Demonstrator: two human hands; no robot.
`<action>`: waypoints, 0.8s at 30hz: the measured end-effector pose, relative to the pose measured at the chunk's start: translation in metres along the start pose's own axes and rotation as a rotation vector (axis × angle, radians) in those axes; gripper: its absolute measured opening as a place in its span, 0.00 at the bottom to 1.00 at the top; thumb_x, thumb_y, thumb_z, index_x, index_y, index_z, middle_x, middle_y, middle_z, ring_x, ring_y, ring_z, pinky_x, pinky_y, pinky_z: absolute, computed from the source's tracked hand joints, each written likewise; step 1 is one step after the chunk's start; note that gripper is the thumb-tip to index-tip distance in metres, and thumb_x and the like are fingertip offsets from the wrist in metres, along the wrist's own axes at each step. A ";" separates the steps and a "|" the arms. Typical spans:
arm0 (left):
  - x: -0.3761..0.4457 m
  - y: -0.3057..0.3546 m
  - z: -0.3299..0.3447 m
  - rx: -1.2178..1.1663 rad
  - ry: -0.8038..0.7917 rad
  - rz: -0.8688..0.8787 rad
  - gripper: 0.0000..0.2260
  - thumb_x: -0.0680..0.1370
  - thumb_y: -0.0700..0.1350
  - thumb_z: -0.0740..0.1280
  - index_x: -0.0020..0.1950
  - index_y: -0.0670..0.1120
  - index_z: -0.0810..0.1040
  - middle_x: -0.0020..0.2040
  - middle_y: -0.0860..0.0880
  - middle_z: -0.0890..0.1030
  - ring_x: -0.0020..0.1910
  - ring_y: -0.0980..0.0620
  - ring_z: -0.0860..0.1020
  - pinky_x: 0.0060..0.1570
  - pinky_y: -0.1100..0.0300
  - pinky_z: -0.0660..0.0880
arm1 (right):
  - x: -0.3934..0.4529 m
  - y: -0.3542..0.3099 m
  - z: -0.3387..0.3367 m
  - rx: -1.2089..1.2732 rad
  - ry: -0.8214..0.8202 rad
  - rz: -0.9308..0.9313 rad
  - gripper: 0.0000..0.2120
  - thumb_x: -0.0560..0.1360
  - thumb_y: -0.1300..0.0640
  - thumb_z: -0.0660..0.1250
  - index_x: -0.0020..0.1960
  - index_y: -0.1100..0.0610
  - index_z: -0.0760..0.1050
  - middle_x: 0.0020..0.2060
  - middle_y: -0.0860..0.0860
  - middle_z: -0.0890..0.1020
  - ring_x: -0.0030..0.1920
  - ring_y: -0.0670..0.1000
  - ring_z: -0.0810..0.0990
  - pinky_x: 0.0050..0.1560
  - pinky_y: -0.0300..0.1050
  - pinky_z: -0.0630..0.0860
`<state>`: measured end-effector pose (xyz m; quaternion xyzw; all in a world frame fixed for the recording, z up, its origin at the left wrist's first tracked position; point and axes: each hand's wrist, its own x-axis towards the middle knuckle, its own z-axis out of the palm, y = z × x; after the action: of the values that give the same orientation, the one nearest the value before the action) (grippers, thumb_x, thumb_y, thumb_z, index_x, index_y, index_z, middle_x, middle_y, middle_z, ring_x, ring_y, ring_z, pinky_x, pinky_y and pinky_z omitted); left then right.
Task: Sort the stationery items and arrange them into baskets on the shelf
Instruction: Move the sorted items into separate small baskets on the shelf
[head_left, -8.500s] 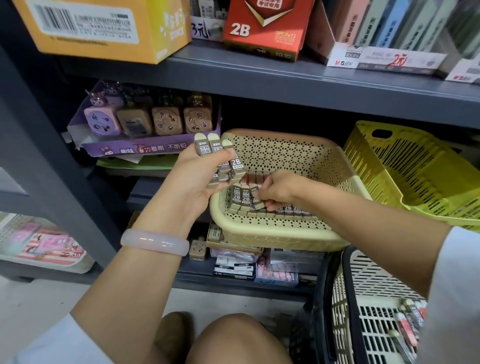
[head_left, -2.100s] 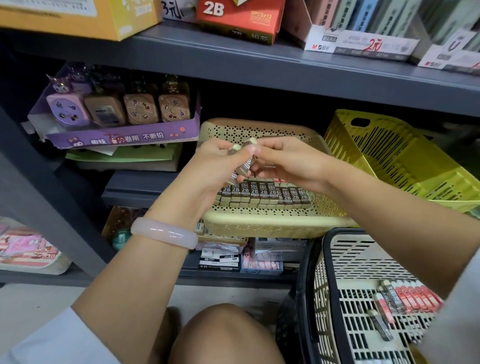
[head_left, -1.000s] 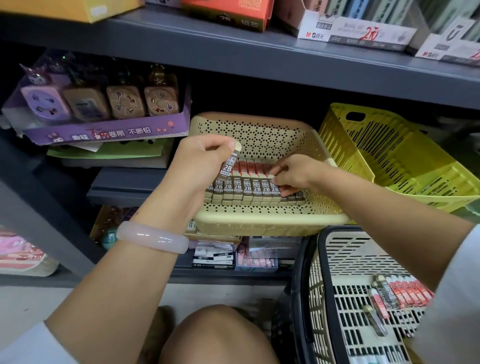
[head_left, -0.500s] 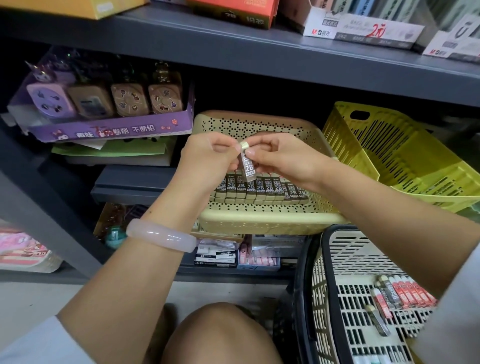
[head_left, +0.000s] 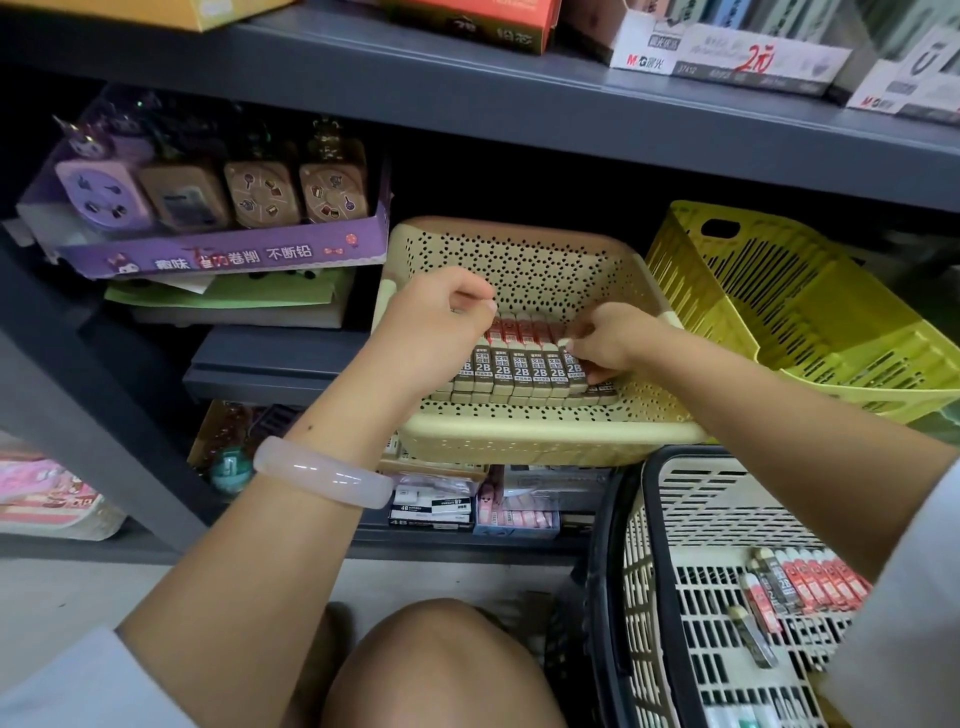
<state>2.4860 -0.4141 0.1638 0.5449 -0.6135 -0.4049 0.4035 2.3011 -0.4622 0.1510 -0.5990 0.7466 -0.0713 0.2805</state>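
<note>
Your right hand (head_left: 605, 340) pinched the 3 o'clock end 2B lead case (head_left: 575, 370) of the row inside the beige basket (head_left: 545, 441). Your left hand (head_left: 436, 332) hovered clenched, grasping nothing visible, at 9 o'clock.

Dark grey metal shelving (head_left: 519, 98), pale floor (head_left: 52, 597), dim light

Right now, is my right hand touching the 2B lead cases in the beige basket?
Touching. The head view shows the right hand with fingertips pressed on the rightmost case of the 2B lead cases lined up in the beige basket.
</note>
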 end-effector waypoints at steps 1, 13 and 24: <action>0.000 0.000 0.000 -0.001 -0.002 0.001 0.06 0.78 0.45 0.62 0.51 0.53 0.76 0.45 0.59 0.75 0.43 0.63 0.73 0.26 0.80 0.66 | 0.001 0.002 0.000 0.024 -0.013 -0.004 0.16 0.78 0.62 0.61 0.64 0.65 0.69 0.61 0.59 0.72 0.34 0.50 0.77 0.44 0.44 0.80; -0.016 0.012 -0.001 0.033 0.028 0.086 0.09 0.79 0.44 0.60 0.46 0.58 0.75 0.50 0.54 0.78 0.51 0.55 0.77 0.47 0.63 0.74 | -0.016 0.000 -0.009 -0.137 -0.006 -0.123 0.19 0.77 0.60 0.62 0.67 0.62 0.68 0.56 0.57 0.77 0.35 0.50 0.79 0.32 0.36 0.77; -0.090 0.058 0.088 -0.056 -0.132 0.269 0.11 0.77 0.41 0.61 0.44 0.58 0.75 0.45 0.61 0.79 0.46 0.64 0.78 0.52 0.62 0.75 | -0.126 0.070 -0.057 0.378 -0.136 -0.513 0.06 0.78 0.62 0.61 0.46 0.58 0.76 0.36 0.50 0.80 0.36 0.44 0.78 0.39 0.37 0.77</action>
<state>2.3911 -0.3153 0.1827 0.4184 -0.6947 -0.3989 0.4279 2.2283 -0.3387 0.2098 -0.7083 0.5245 -0.2370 0.4088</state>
